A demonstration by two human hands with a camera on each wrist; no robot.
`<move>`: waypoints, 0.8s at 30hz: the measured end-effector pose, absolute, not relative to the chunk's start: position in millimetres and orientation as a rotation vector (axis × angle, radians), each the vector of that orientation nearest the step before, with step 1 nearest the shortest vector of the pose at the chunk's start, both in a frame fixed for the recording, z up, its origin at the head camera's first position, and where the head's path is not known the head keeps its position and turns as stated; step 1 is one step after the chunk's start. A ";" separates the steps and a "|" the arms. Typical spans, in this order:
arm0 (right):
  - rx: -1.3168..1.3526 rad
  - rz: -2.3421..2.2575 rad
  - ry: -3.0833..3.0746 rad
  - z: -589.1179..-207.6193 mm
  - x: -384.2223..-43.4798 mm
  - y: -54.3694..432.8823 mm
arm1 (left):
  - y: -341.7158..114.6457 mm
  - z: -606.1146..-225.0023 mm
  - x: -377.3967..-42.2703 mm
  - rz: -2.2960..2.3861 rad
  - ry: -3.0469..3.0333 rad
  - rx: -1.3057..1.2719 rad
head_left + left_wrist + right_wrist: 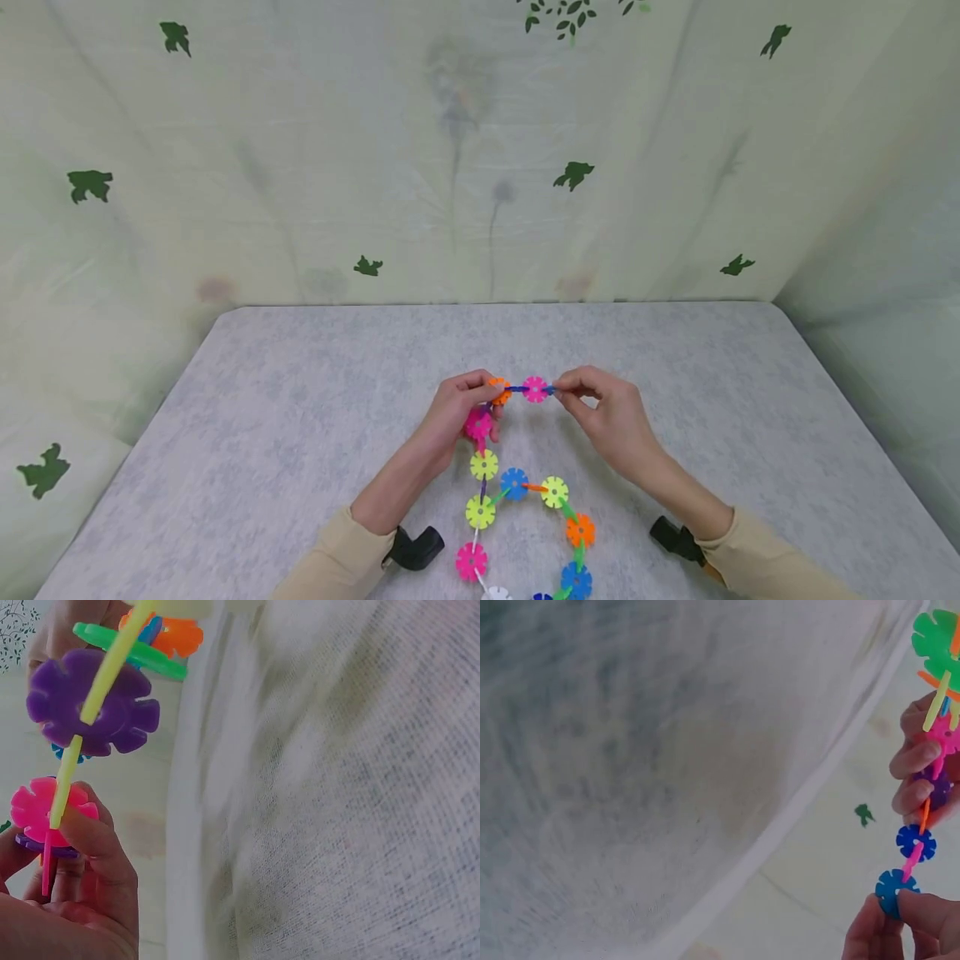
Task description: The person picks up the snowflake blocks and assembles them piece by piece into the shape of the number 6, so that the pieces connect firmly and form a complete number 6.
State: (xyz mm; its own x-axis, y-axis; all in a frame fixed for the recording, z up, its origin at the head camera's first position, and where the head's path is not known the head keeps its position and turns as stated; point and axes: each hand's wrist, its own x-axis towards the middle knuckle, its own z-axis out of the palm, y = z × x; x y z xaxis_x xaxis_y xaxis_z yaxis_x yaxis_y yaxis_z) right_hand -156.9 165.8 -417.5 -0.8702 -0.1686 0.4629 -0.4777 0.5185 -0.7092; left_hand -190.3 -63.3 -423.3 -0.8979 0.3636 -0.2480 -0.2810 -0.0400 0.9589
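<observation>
Interlocked slotted snowflake discs form a colourful chain with a loop at its near end, seen in the head view. My left hand (450,417) holds the upper part, its thumb against an orange disc (498,392), with a pink disc (478,425) just below its fingers. My right hand (613,417) pinches a blue disc (551,390) at the free end, between thumb and fingers. Between the hands, a pink disc (535,389) and a dark blue disc (516,389) are stretched sideways. In the right wrist view the pinched blue disc (891,891) shows flat side on.
Below the hands the loop includes a yellow disc (554,492), an orange disc (581,530) and a blue disc (576,581), cut by the lower frame edge. The grey table (262,433) ends at a pale curtain (300,167). Black wrist cameras (417,548) sit at both sleeves.
</observation>
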 end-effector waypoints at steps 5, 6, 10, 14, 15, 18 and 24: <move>0.478 1.412 -2.457 -417.6 -157.3 165.5 | -64.6 -421.4 -190.1 1.962 1.815 0.089; 0.461 1.458 -2.464 -417.4 -157.6 166.0 | -65.0 -421.1 -190.1 1.956 1.819 0.090; 0.394 1.638 -2.494 -417.8 -158.9 170.6 | -66.6 -420.3 -190.5 1.932 1.853 0.082; 0.313 1.647 -2.581 -418.3 -154.3 177.6 | -68.3 -421.8 -191.4 1.938 1.860 0.063; 0.286 1.625 -2.623 -418.1 -151.8 178.8 | -68.6 -422.1 -191.7 1.943 1.854 0.058; 0.238 1.571 -2.784 -417.6 -141.9 179.8 | -69.7 -422.8 -192.7 1.949 1.841 0.069; 0.431 1.526 -3.097 -418.3 -116.3 175.9 | -72.3 -424.1 -194.1 1.920 1.857 0.111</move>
